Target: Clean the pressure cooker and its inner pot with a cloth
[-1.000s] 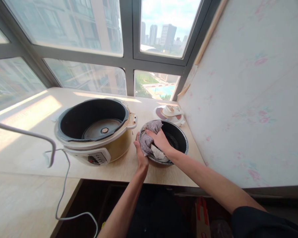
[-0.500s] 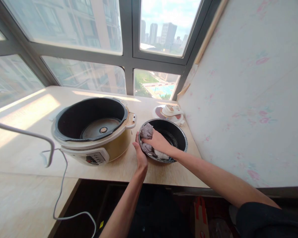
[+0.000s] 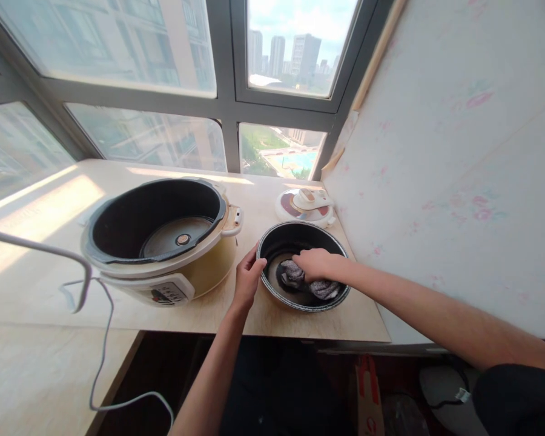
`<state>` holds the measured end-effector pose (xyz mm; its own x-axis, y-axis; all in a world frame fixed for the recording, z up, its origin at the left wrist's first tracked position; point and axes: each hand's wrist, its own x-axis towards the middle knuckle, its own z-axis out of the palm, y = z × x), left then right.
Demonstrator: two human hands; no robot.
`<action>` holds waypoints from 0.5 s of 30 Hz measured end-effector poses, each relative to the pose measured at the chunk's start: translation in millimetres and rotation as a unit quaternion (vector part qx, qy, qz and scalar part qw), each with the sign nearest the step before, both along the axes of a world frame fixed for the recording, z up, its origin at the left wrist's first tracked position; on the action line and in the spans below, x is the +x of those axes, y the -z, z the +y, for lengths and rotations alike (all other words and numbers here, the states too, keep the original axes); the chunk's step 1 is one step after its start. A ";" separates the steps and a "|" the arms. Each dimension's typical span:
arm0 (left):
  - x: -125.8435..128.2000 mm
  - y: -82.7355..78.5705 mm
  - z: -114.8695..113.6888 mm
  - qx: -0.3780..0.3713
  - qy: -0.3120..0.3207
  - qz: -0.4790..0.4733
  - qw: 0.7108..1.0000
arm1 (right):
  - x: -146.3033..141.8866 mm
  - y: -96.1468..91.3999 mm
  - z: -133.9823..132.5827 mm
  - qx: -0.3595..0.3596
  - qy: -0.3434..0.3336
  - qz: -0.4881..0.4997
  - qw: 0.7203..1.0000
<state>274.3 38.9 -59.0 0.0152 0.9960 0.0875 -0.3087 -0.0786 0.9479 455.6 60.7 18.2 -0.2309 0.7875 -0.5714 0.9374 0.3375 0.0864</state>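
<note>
A round black inner pot point(image 3: 277, 242) stands on the counter in front of me. My left hand point(image 3: 249, 275) grips its left rim, the thumb over the edge and the fingers along the outside. Inside the pot, my right hand point(image 3: 315, 265) presses a speckled grey-brown cloth point(image 3: 324, 289) against the bottom. The cloth bunches out on both sides of the fingers, and the fingertips are partly hidden. To the left is the open cooker body point(image 3: 209, 263), with a black inside and a metal heating plate point(image 3: 177, 236).
Behind the pot lies a white cooker lid point(image 3: 304, 204) with a handle. A grey cord point(image 3: 109, 333) runs over the counter point(image 3: 63, 309) and down its front edge. Windows rise behind, and a flowered wall point(image 3: 436, 181) borders the right side. A paper bag point(image 3: 369, 393) stands below.
My right hand has moved the cloth from the pot's left inner wall down to its bottom. My left hand now holds the rim with the thumb over it. The view has shifted slightly.
</note>
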 end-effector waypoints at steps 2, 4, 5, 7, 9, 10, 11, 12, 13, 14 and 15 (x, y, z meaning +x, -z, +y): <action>-1.5 -3.0 0.9 0.007 0.007 0.003 1.000 | 3.1 1.7 9.4 0.066 0.028 -0.012 0.997; -1.4 -5.6 0.5 0.008 0.012 0.002 1.000 | 2.6 6.1 17.9 0.106 0.051 -0.001 0.993; -0.8 -6.6 0.0 0.006 0.013 0.001 1.000 | 0.3 9.0 21.0 0.119 0.058 0.008 0.991; 1.6 -8.1 -0.6 -0.004 0.009 0.002 1.000 | -8.5 15.3 24.4 0.141 0.061 0.032 0.988; 5.0 -8.8 -0.7 -0.024 -0.014 0.002 1.000 | -21.2 20.5 24.7 0.152 0.052 0.063 0.985; 7.0 -8.9 -0.5 -0.034 -0.030 0.002 0.999 | -27.8 22.2 24.1 0.151 0.044 0.077 0.984; 9.0 -8.8 -0.3 -0.043 -0.047 -0.001 0.998 | -33.8 23.2 23.3 0.147 0.035 0.091 0.984; 11.0 -8.8 -0.2 -0.050 -0.065 -0.006 0.997 | -38.6 23.4 22.4 0.140 0.024 0.104 0.984; 12.9 -8.7 -0.3 -0.057 -0.082 -0.012 0.995 | -41.8 22.9 21.5 0.130 0.012 0.119 0.984; 14.6 -8.7 -0.5 -0.063 -0.096 -0.020 0.993 | -43.4 21.8 20.5 0.112 0.000 0.138 0.984; 16.1 -8.8 -0.9 -0.069 -0.109 -0.027 0.991 | -43.3 20.2 19.3 0.081 -0.012 0.159 0.984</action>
<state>290.4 38.0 -50.2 -0.2018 0.9779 -0.0550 -0.3486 -0.0192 0.9371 412.3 80.0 -2.0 -0.3965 0.8550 -0.3344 0.9180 0.3652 -0.1549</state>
